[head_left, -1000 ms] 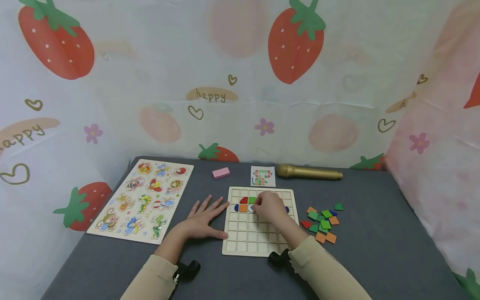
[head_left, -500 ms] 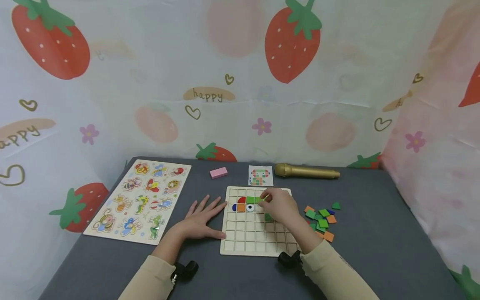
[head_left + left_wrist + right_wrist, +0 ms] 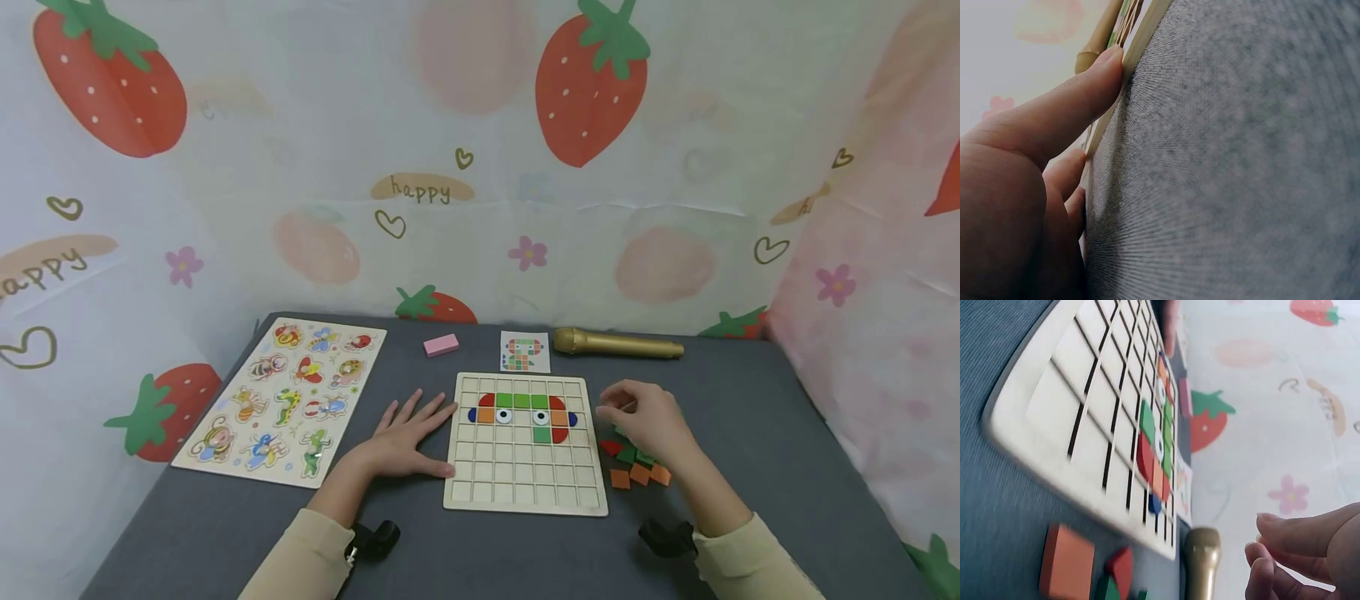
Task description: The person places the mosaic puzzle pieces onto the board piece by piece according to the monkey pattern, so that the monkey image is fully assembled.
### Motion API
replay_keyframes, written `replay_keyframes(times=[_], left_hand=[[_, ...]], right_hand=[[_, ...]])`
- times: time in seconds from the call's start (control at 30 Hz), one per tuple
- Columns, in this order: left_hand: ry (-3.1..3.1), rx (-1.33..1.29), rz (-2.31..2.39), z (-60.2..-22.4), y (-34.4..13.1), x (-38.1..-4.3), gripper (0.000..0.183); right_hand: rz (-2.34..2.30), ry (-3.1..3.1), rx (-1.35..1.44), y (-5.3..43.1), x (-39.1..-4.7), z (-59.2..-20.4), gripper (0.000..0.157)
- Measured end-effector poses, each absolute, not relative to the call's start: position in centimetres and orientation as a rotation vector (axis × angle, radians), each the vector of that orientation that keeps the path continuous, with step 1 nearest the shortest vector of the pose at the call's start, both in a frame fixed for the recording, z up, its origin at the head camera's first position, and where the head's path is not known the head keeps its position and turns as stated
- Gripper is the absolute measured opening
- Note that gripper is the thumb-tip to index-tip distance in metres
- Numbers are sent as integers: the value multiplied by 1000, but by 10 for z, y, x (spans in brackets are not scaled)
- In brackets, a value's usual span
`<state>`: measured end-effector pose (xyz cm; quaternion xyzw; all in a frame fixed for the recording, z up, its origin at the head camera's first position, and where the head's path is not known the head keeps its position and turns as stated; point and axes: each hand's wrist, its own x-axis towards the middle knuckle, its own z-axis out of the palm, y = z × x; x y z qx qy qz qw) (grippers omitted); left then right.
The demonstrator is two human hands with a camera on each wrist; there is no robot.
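Note:
A pale wooden grid board [image 3: 491, 475] lies on the dark table, its upper rows holding red, green, orange and blue tiles and two eye tiles [image 3: 504, 416]. My left hand [image 3: 401, 450] is spread beside it, fingertips and thumb at the left edge; the left wrist view shows the thumb [image 3: 1094, 87] against that edge. To the right of the board, my right hand [image 3: 651, 421] hovers with bent fingers above loose tiles [image 3: 640, 474], partly hiding them. Nothing shows between thumb and fingers [image 3: 1288, 534] in the right wrist view.
Behind the board lie a small pattern card [image 3: 525, 352], a gold microphone [image 3: 618, 344] and a pink block [image 3: 441, 345]. A puzzle board with cartoon insects [image 3: 281, 404] covers the table's left side. A strawberry-print cloth [image 3: 480, 275] hangs behind.
My right hand has left the board's upper rows and moved right, over the loose tiles. Three green tiles now show in the top row. My left hand has stayed put.

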<state>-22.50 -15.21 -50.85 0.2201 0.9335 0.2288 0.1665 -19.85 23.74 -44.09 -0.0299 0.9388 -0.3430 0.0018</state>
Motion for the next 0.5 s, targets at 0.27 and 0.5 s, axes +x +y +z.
replay_keyframes(times=[0.27,0.5], left_hand=[[2649,626,675,-506,-152,-224,101],[2657,637,677,-507,-153,-223,100]], right_hand=[[-1023,2913,-93,278,-191,-450,31],[-926,2871,-206,308,-186,-464,33]])
